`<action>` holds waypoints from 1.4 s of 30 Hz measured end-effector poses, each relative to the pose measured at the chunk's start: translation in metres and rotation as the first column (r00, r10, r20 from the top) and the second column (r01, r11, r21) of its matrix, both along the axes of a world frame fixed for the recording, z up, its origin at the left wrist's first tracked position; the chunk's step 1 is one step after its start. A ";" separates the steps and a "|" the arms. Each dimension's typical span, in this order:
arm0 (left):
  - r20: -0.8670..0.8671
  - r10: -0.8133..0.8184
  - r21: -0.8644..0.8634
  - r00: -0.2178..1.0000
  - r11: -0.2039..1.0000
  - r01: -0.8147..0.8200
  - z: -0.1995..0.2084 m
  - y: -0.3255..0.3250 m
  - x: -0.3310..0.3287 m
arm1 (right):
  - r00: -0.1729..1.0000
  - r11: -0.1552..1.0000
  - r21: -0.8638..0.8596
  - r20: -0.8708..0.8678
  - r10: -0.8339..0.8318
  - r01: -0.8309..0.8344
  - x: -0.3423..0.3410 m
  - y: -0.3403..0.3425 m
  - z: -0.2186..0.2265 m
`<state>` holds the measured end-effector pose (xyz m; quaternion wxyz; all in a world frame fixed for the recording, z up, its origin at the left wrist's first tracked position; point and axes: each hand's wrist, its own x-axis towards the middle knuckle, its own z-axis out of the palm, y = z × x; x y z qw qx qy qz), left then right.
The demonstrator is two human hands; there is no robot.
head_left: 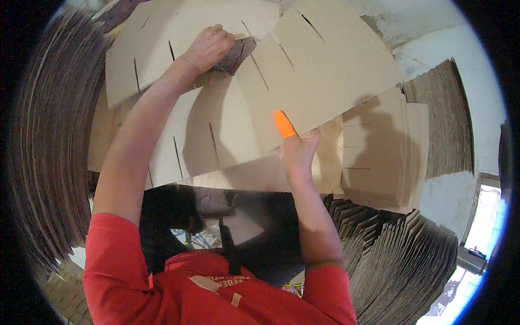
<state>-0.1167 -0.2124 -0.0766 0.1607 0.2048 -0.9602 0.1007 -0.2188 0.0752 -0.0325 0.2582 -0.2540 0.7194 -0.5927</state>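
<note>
My left hand (212, 47) is closed, knuckles up, at the edge of a slotted cardboard sheet (154, 40) at the upper left; its fingertips are hidden. Beside it a gap shows dark, stacked cardboard edges (238, 56). My right hand (299, 154) grips the near edge of a large tan cardboard sheet (330, 59), which lies tilted across the others. An orange finger cover (284, 123) rests on top of that sheet, while the other fingers are partly hidden at its edge. Under it, another slotted sheet (203, 130) slants down toward me.
Tall stacks of cardboard stand at the left (57, 130) and far right (447, 119). A fanned pile (401, 265) sits at the lower right. More slotted sheets (379, 154) lie right of my right hand, on a pale wooden surface (244, 176).
</note>
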 end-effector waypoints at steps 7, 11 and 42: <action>-0.106 -0.181 -0.095 0.978 0.981 0.171 0.018 0.026 0.017 | 0.999 0.999 0.044 -0.026 -0.026 0.027 -0.004 0.000 0.006; -0.038 -0.280 -0.191 0.959 0.944 0.268 0.032 0.039 0.027 | 0.995 0.992 0.076 -0.002 -0.100 0.100 -0.015 0.001 -0.010; -0.432 0.901 0.801 -0.040 0.404 0.442 0.008 -0.019 0.030 | 0.999 0.977 0.211 -0.033 -0.012 0.018 -0.020 0.011 0.026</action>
